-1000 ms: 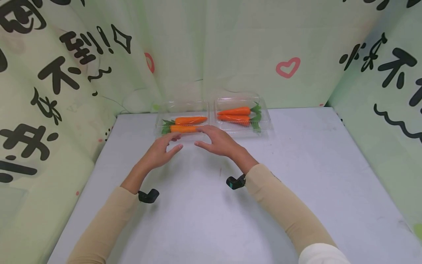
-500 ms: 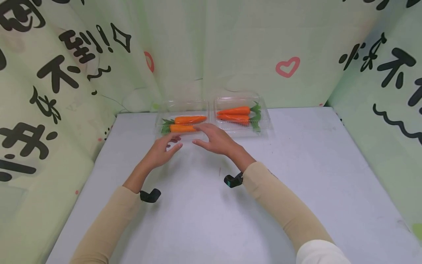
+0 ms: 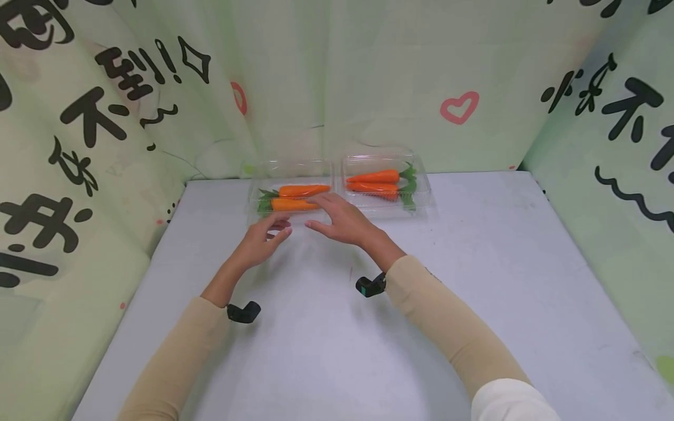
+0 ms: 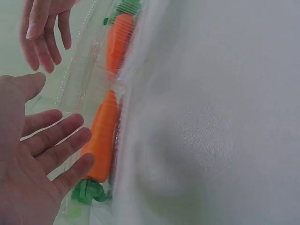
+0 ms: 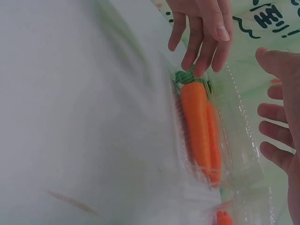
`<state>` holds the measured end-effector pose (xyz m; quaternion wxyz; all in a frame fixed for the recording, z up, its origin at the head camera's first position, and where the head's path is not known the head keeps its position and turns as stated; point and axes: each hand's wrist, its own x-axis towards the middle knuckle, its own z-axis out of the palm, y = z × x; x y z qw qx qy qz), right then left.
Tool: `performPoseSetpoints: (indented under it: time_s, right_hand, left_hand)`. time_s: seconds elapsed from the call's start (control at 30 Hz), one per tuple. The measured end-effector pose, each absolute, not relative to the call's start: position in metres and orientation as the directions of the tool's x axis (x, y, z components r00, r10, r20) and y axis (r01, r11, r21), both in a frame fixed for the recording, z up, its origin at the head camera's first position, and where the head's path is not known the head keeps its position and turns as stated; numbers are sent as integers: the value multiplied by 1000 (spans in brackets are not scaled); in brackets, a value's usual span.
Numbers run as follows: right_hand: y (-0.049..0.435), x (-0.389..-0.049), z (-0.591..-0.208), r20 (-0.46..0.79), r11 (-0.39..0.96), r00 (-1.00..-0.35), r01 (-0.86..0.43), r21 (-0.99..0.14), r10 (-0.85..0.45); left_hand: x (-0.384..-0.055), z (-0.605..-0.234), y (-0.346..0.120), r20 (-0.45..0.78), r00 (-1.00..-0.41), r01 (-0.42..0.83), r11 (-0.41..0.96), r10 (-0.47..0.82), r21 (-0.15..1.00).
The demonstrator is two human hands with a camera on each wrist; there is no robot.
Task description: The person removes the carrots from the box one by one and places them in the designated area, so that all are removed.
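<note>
Two clear plastic boxes stand side by side at the back of the table, each with two orange carrots with green tops in it. In the left box (image 3: 255,199) lie a rear carrot (image 3: 303,191) and a front carrot (image 3: 288,204); their tops point left. The right box (image 3: 423,199) has carrots (image 3: 375,176) with tops pointing right. My left hand (image 3: 259,238) is held before the left box, fingers loosely spread. Just right of it, my right hand (image 3: 344,221) reaches before the gap between the boxes, fingers extended. Neither hand holds anything; the wrist views show open palms.
The white table (image 3: 316,351) stretches toward me and to both sides. Pale green curtains (image 3: 379,70) with black lettering and red hearts hang behind and at both sides. A black wrist camera (image 3: 244,312) sits at my left wrist, another camera (image 3: 371,285) at my right.
My right hand has drifted slightly left and away from me. The left forearm has shifted a little to the right. The boxes and carrots stay where they were.
</note>
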<state>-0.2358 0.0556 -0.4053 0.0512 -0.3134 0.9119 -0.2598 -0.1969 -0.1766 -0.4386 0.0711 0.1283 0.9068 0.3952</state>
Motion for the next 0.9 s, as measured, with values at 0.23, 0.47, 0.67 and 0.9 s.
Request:
performPoseSetpoints:
  time_s: [0.23,0.47,0.67,0.9]
  right_hand:
    - [53,-240,-407,85,663,-791,-561,-496,-606]
    - [51,-245,-408,105,656,-781,-581,-481,-615]
    - [50,-247,-408,121,656,-777,-593,-467,-617]
    - [48,-251,-409,110,665,-783,-586,-463,-613]
  left_hand:
    - [-198,-443,-177,-21,-965,146,605,260,782]
    - [-202,-450,-176,-31,-974,100,549,225,830]
    - [-203,-453,-175,-55,-979,58,526,198,849]
    - [-203,-457,-178,-91,-986,-5,521,140,854]
